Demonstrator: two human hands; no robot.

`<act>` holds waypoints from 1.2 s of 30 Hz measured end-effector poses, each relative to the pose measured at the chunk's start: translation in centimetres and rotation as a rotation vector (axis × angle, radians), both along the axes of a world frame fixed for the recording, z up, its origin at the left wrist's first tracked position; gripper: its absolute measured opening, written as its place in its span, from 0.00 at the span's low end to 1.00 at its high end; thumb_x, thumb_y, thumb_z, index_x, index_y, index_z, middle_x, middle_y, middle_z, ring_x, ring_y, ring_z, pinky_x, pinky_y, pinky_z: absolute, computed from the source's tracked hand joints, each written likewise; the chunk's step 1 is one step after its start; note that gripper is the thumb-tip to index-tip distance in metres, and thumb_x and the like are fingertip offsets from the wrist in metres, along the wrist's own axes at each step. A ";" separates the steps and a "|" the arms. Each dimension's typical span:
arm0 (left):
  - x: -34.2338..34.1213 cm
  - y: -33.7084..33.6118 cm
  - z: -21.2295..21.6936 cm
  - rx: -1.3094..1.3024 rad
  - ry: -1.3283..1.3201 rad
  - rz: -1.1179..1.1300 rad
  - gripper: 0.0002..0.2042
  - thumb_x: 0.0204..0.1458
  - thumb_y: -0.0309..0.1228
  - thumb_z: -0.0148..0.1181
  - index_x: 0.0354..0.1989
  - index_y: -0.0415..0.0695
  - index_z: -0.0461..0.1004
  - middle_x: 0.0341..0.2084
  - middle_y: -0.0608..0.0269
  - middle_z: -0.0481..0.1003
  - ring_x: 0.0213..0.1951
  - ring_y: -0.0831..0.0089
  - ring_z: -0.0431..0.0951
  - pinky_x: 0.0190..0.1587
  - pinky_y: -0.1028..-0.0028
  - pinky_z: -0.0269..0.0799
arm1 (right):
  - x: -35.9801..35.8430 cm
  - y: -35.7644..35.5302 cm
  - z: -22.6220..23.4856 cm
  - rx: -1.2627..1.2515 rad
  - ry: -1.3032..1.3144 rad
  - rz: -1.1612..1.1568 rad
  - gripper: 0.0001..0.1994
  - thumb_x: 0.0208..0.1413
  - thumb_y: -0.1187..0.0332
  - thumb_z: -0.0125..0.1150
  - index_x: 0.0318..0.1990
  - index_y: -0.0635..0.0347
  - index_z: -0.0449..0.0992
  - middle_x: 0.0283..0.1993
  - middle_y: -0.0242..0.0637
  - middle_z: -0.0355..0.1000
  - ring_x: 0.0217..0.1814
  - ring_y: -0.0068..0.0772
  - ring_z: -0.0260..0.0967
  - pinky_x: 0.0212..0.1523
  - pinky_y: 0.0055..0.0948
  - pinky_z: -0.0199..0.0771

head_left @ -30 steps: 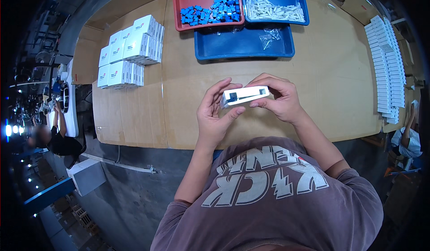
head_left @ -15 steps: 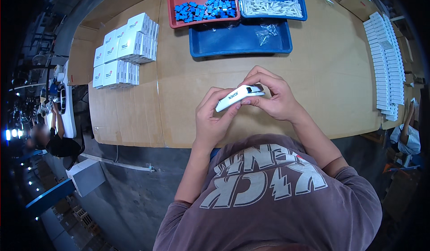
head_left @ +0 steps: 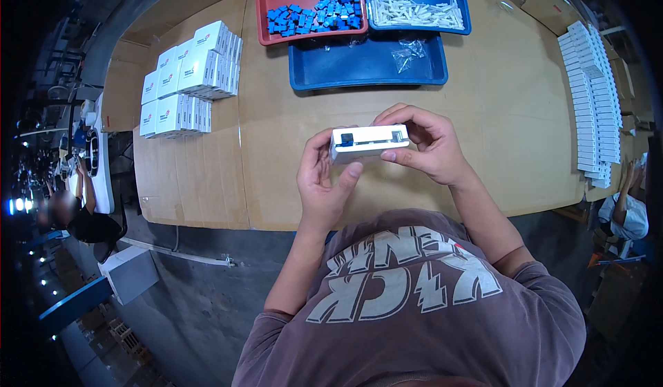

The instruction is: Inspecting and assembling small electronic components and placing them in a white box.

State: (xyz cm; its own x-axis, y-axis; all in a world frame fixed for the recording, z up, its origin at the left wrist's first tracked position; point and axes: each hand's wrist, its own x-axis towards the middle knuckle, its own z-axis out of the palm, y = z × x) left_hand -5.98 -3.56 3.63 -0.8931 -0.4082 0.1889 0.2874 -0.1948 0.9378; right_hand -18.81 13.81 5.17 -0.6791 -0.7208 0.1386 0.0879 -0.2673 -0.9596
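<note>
A small white box is held between my two hands above the near middle of the table. One narrow side of it faces up, with a dark piece and a slot-like gap showing in it. My left hand grips the left end, thumb at the lower edge. My right hand closes on the right end, its thumb on the near side and its fingers at the far edge. The box's far face is hidden from me.
Beyond my hands are a red tray of blue pieces, a blue tray of white sticks, and a nearer blue tray with clear plastic. White boxes stand stacked at left and right. People work at both sides.
The white box has turned in my hands, so its narrow side with the gap now faces up instead of its printed side. Both hands stay on it.
</note>
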 end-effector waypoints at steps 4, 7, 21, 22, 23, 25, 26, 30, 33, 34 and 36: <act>-0.1 -0.2 0.3 -0.007 -0.022 -0.054 0.22 0.60 0.25 0.70 0.60 0.33 0.69 0.54 0.50 0.77 0.58 0.66 0.77 0.64 0.68 0.71 | 0.3 0.1 0.1 0.019 0.050 0.028 0.19 0.52 0.78 0.77 0.52 0.66 0.80 0.55 0.41 0.77 0.59 0.33 0.75 0.63 0.35 0.75; -0.1 0.1 -0.2 0.088 -0.021 -0.035 0.23 0.58 0.25 0.71 0.59 0.32 0.70 0.55 0.49 0.77 0.58 0.65 0.77 0.64 0.67 0.71 | 0.6 -0.1 -0.1 -0.011 0.004 0.020 0.20 0.52 0.78 0.77 0.53 0.65 0.80 0.55 0.41 0.77 0.59 0.33 0.75 0.64 0.35 0.75; 0.3 0.2 0.0 0.087 -0.005 -0.039 0.18 0.59 0.24 0.70 0.55 0.33 0.73 0.54 0.47 0.79 0.58 0.64 0.79 0.63 0.67 0.74 | 0.6 0.1 -0.4 0.015 0.082 0.005 0.21 0.47 0.78 0.79 0.51 0.66 0.82 0.53 0.42 0.77 0.57 0.35 0.74 0.60 0.36 0.73; 0.4 0.3 0.0 0.086 -0.005 -0.040 0.18 0.59 0.24 0.70 0.55 0.33 0.73 0.54 0.47 0.79 0.58 0.64 0.79 0.63 0.67 0.74 | 0.7 0.1 -0.3 0.015 0.088 0.006 0.21 0.47 0.78 0.79 0.51 0.66 0.82 0.53 0.42 0.77 0.56 0.35 0.74 0.60 0.36 0.73; 0.4 0.4 0.1 0.080 -0.001 -0.030 0.18 0.59 0.24 0.70 0.55 0.33 0.73 0.54 0.47 0.79 0.58 0.65 0.79 0.63 0.68 0.74 | 0.7 0.1 -0.2 0.015 0.095 0.007 0.21 0.47 0.78 0.79 0.50 0.66 0.82 0.52 0.42 0.78 0.56 0.35 0.74 0.60 0.36 0.73; 0.4 0.5 0.1 0.073 0.004 -0.021 0.18 0.59 0.24 0.70 0.55 0.33 0.73 0.54 0.47 0.79 0.58 0.65 0.79 0.63 0.68 0.74 | 0.8 0.0 -0.1 0.018 0.131 -0.015 0.19 0.48 0.78 0.78 0.50 0.65 0.83 0.51 0.40 0.79 0.55 0.34 0.76 0.59 0.34 0.74; 0.4 0.5 0.0 0.080 0.012 -0.025 0.18 0.59 0.24 0.70 0.55 0.33 0.73 0.54 0.47 0.79 0.57 0.65 0.79 0.62 0.68 0.74 | 0.8 0.0 -0.2 0.021 0.165 -0.035 0.18 0.50 0.77 0.77 0.50 0.64 0.84 0.49 0.39 0.80 0.53 0.33 0.78 0.57 0.32 0.76; 0.0 0.7 0.0 0.050 0.053 -0.029 0.19 0.59 0.24 0.69 0.56 0.33 0.72 0.54 0.47 0.79 0.57 0.66 0.79 0.62 0.68 0.74 | 0.9 0.3 -0.7 0.044 0.216 -0.065 0.17 0.51 0.77 0.76 0.49 0.64 0.84 0.48 0.39 0.80 0.52 0.34 0.78 0.56 0.32 0.76; 0.0 0.5 0.1 0.037 0.039 -0.038 0.19 0.60 0.24 0.69 0.56 0.34 0.72 0.53 0.47 0.78 0.57 0.65 0.79 0.62 0.68 0.75 | 0.6 0.2 -0.6 0.018 0.232 -0.063 0.16 0.52 0.77 0.75 0.49 0.64 0.84 0.48 0.40 0.80 0.51 0.34 0.78 0.55 0.32 0.77; 0.0 0.5 0.1 0.036 0.041 -0.037 0.19 0.60 0.24 0.69 0.56 0.34 0.72 0.53 0.47 0.78 0.57 0.65 0.79 0.62 0.68 0.75 | 0.4 0.3 -0.6 0.023 0.236 -0.051 0.16 0.52 0.77 0.75 0.49 0.64 0.84 0.48 0.40 0.80 0.52 0.34 0.78 0.55 0.32 0.77; -0.1 0.7 0.0 0.055 0.035 -0.050 0.18 0.60 0.23 0.69 0.56 0.34 0.72 0.53 0.47 0.78 0.57 0.64 0.79 0.63 0.67 0.74 | 0.1 0.5 -0.5 0.026 0.246 -0.035 0.16 0.52 0.76 0.76 0.49 0.63 0.84 0.48 0.40 0.80 0.52 0.34 0.78 0.55 0.32 0.77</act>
